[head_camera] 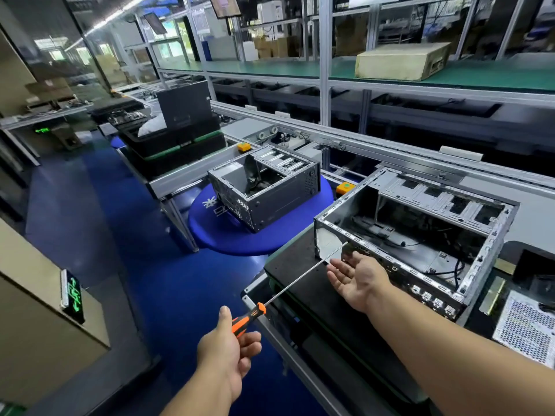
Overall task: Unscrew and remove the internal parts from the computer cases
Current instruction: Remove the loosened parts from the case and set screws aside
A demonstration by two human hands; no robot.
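We take the near computer case (414, 232) as landmark: it lies open-side up on the dark worktop (300, 265), its side panel already off. Our left hand (228, 352) curls its fingers round the orange-and-black handle of a long screwdriver (288, 288), whose thin shaft reaches toward the case's near-left corner. The tip appears to meet the frame there, though at this angle we cannot be sure it sits on a screw. Our right hand (357, 277) hovers just beside the same corner, palm up, fingers straight and relaxed, gripping nothing.

Inside the case we see mostly bare sheet metal, a few black cables and some low parts on the floor, so we judge the stripping well advanced but unfinished. Beside the case, toward its near-right end, a perforated metal unit (525, 328) rests on the worktop, probably a part already taken out. Beyond the case's left end, a second case (264, 190) stands on a blue round stand (216, 235), likewise open and largely hollow.
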